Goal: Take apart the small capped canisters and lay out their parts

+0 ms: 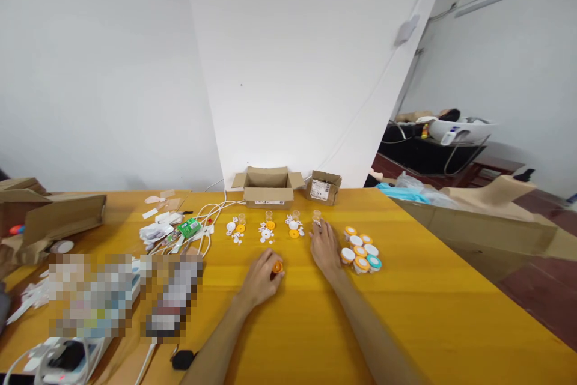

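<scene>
My left hand [261, 278] rests low over the middle of the table, fingers closed round a small orange cap-like piece [277, 266]. Further right and forward, my right hand [325, 248] reaches with fingers stretched out to small white parts beside a clear cup [317, 215]; its fingertips partly cover them. To the left of that stand similar groups: a clear cup [296, 215] with a white and an orange round cap [294, 233], another near an orange cap [270, 225], and one by a white cap [231, 226]. Little white pieces lie among them.
Several round lidded containers [359, 250] cluster right of my right hand. An open cardboard box [269, 193] and a smaller box [323, 187] stand at the back. Left are white cables [216, 211], a green packet [189, 227], a power strip and a larger box [63, 223].
</scene>
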### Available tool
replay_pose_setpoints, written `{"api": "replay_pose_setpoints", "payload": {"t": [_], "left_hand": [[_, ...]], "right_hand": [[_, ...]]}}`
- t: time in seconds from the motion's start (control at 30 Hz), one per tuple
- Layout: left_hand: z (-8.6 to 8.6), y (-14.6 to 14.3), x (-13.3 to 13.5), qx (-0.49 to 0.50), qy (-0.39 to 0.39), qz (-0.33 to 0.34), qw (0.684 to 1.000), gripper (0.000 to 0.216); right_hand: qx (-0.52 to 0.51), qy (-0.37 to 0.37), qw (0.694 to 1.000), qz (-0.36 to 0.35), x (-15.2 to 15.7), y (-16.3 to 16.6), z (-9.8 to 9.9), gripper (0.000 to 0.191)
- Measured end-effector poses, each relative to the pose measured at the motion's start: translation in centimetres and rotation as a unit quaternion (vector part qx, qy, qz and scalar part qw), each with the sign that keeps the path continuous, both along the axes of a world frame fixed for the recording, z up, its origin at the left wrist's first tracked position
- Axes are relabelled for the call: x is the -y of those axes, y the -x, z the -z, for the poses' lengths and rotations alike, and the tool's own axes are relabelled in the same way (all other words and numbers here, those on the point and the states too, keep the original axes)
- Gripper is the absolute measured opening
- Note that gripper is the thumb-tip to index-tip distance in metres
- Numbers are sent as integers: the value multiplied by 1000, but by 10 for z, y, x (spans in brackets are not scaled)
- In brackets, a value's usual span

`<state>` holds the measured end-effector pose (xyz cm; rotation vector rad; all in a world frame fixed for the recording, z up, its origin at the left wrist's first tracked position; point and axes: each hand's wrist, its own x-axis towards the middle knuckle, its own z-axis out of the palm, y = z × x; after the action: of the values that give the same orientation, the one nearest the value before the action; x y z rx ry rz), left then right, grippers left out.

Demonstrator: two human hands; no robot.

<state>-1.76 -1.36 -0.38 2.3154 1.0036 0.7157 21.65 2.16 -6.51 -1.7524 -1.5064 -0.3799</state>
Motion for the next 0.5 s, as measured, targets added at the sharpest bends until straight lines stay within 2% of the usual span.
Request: {"api": "replay_pose_setpoints", "payload": {"t": [0.17,0.27,0.4,0.5], "left_hand": [[0,-1,0,50,24,-6,998,21],[1,-3,-3,91,47,-19,995,22],[3,-6,-8,153,79,-46,984,24],[4,-8,-9,198,108,-44,973,24]], "right_hand": [[32,9,998,-45,30,17,-6,45],[33,18,991,-129,51,32,-10,45],[-4,47,963,-266,72,57,-17,48],[-74,89,942,-314,79,71,-25,47]]}}
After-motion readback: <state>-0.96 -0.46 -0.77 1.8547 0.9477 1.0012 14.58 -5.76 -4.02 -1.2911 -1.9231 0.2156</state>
